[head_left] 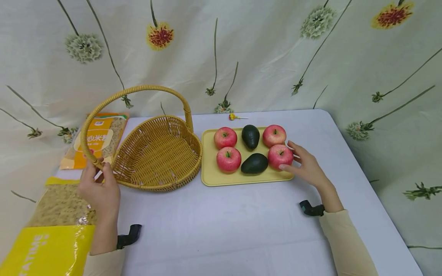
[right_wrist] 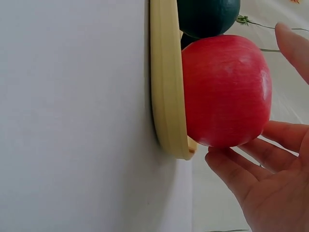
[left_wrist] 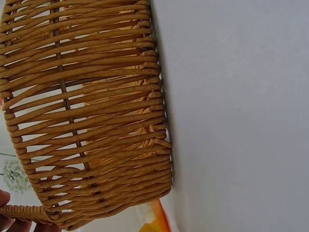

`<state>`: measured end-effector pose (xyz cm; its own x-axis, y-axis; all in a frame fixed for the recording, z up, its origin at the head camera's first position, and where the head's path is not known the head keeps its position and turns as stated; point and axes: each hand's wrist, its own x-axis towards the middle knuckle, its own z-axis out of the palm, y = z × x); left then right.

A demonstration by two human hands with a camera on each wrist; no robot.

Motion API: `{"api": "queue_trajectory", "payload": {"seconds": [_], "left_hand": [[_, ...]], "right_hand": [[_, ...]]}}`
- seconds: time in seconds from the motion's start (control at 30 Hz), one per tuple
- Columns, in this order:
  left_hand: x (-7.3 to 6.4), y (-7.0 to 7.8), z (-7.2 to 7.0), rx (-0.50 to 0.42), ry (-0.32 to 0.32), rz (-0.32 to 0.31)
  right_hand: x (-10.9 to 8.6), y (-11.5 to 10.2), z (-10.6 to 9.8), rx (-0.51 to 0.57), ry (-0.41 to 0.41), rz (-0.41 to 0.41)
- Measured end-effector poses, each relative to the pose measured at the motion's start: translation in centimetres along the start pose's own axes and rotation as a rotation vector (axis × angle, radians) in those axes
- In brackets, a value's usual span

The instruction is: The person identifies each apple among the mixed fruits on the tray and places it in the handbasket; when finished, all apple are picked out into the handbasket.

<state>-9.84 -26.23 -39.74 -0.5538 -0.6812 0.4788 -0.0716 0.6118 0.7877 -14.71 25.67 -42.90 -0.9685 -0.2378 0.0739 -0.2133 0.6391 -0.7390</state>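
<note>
Apples (head_left: pixel 229 159), four in all, sit with two avocados (head_left: pixel 254 163) on a yellow tray (head_left: pixel 221 180); a wicker basket (head_left: pixel 179 179) stands just left of it. Our left hand (head_left: pixel 101 193) grips the basket's handle (head_left: pixel 134 90) near its lower end. Our right hand (head_left: pixel 308 165) is at the tray's front right apple (head_left: pixel 279 156), fingers (right_wrist: pixel 231 171) loosely curved beside it, thumb (right_wrist: pixel 295 50) apart in the wrist view, so the grip is apple-wide, slack, with no firm hold. We judge the step in hand to be picking up that apple; next, our thumb should close in against it before lifting, the left hand steadying the basket.
</note>
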Motion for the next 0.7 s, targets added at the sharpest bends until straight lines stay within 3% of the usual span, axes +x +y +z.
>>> {"api": "queue_trajectory", "payload": {"seconds": [0.37, 0.7], "left_hand": [[-0.05, -0.14, -0.12, -0.038, 0.004, 0.041], [0.06, -0.44, 0.09, -0.02, 0.016, 0.025]], "right_hand": [[-0.03, 0.2, 0.63, -0.024, -0.001, 0.004], [0.15, 0.17, 0.84, -0.035, 0.015, 0.001]]}}
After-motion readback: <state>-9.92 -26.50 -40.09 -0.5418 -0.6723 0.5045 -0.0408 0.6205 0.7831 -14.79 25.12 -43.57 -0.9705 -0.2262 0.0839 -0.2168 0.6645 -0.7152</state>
